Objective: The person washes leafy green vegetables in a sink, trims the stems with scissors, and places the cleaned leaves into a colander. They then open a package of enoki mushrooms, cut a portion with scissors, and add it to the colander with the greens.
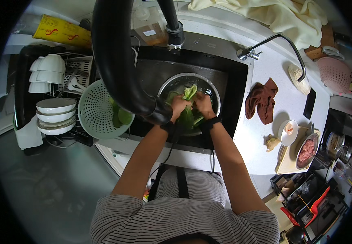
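Both my hands are over a round metal bowl [168,81] of water in the dark sink. My left hand [180,106] is closed around a leafy green vegetable [190,92], its pale stalk end pointing up and its dark leaves hanging into the bowl. Close by on the right, my right hand [203,105] has its fingers curled in against the same vegetable; its fingertips are partly hidden. More greens lie in the water under my hands. Left of the sink, a pale green colander [96,118] holds several green leaves [124,116].
The thick black faucet [115,61] arches over the sink's left side. White bowls [56,106] fill a rack at far left. On the right counter are a brown cloth [261,101], a thin tap [279,36], a small white bowl [288,132], ginger [272,143] and a bowl of minced meat [306,151].
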A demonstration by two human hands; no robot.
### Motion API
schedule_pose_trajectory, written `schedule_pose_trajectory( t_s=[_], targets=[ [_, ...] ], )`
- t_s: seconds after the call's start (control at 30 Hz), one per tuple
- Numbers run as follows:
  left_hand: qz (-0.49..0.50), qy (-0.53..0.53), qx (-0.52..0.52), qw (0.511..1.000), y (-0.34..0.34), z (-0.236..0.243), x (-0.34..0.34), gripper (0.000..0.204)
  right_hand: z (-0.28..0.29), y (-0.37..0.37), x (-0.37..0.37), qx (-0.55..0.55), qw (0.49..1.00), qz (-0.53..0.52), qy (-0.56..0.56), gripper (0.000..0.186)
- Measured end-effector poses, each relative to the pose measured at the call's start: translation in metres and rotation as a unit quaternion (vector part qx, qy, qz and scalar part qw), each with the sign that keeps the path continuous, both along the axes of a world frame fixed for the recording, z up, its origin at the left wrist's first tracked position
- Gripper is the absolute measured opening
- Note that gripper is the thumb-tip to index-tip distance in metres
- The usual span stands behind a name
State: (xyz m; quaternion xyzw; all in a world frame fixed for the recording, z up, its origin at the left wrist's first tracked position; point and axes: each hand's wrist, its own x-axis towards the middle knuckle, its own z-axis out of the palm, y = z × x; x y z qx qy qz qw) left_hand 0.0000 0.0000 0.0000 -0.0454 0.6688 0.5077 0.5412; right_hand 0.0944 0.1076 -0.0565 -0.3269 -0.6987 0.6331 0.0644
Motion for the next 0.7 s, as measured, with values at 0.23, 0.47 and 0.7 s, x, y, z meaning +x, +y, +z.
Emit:
schedule_pose_trajectory(
  t_s=[0.23,0.47,0.7],
  targets=[
    [0.062,-0.061,0.078,0.993,-0.003,0.01,-0.002,0.026,0.057,-0.002,-0.009,0.052,0.994,-0.027,-0.094,0.022],
    [0.13,-0.147,0.143,0.97,-0.019,-0.01,0.001,0.025,0.059,-0.004,0.007,-0.262,0.957,0.121,0.011,0.043],
    [0.19,-0.177,0.096,0.961,-0.017,0.005,0.004,0.025,0.049,-0.02,0.006,-0.188,0.98,0.022,0.065,0.027]
  ],
)
